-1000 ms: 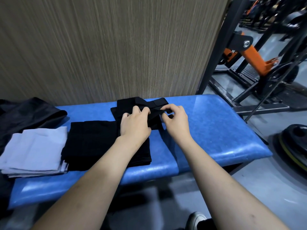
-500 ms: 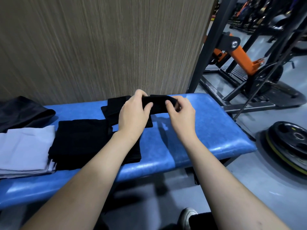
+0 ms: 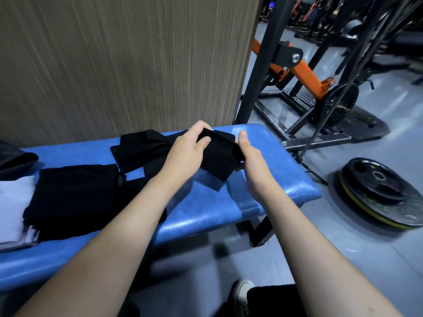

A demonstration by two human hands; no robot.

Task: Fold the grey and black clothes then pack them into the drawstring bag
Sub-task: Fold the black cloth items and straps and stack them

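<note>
Both hands hold a black cloth item (image 3: 217, 159), probably the drawstring bag, lifted a little above the blue bench (image 3: 270, 179). My left hand (image 3: 190, 149) grips its upper left edge, fingers curled over the top. My right hand (image 3: 249, 159) grips its right edge with the thumb up. The rest of the black fabric (image 3: 139, 149) trails left onto the bench. A folded black garment (image 3: 75, 193) lies at left, and a folded grey garment (image 3: 13, 213) sits at the far left edge.
A dark crumpled cloth (image 3: 16, 159) lies at the bench's far left. A wood-grain wall (image 3: 119, 65) stands behind. To the right are a black and orange gym machine (image 3: 304, 72) and weight plates (image 3: 380, 191) on the floor. My shoe (image 3: 240, 294) shows below.
Both hands have lifted the black item off the bench and drawn it to the right, spreading it between them. The view has swung left-to-right slightly.
</note>
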